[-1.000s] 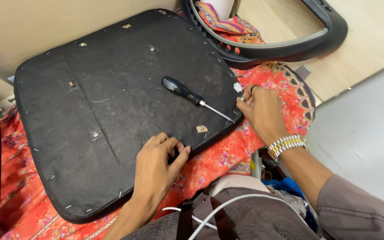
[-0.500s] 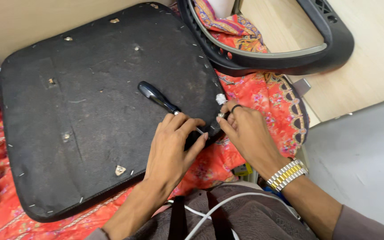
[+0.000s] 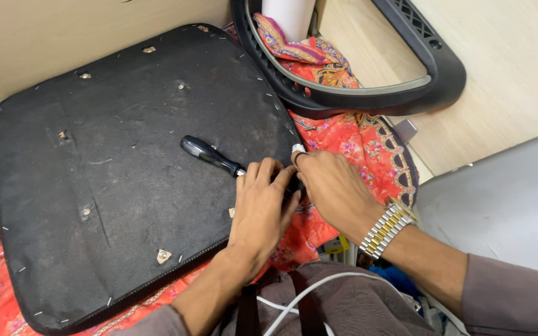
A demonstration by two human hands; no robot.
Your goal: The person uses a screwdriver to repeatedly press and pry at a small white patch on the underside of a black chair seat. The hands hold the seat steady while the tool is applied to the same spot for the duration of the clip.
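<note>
Looking down through the head camera, the biggest thing I see is the broad black fabric-covered seat panel (image 3: pixel 126 180), lying flat, underside up, on the orange-red patterned cloth (image 3: pixel 356 140) spread over the floor; staples dot its border and small metal fittings sit in its face. I judge it stiff and fairly heavy, with a coarse, grippy weave, best taken by its thick rounded edge rather than by the flat middle. Beyond it, at the top right, lies the curved black plastic chair frame (image 3: pixel 368 93), with a fold of patterned cloth and a pale cylinder showing inside its loop; I see no proper container in view. Next in size, my left hand (image 3: pixel 259 208) lies palm down on the panel's right edge, fingers curled together over the shaft of the black-handled screwdriver (image 3: pixel 210 155), whose handle juts out up and to the left across the panel; it looks light, rigid and smooth, and the handle is the obvious place to hold it. My right hand (image 3: pixel 334 190), a metal-link watch (image 3: pixel 386 230) at the wrist, meets the left at the panel edge with fingers pinched close, but whether they clamp anything I cannot tell.
</note>
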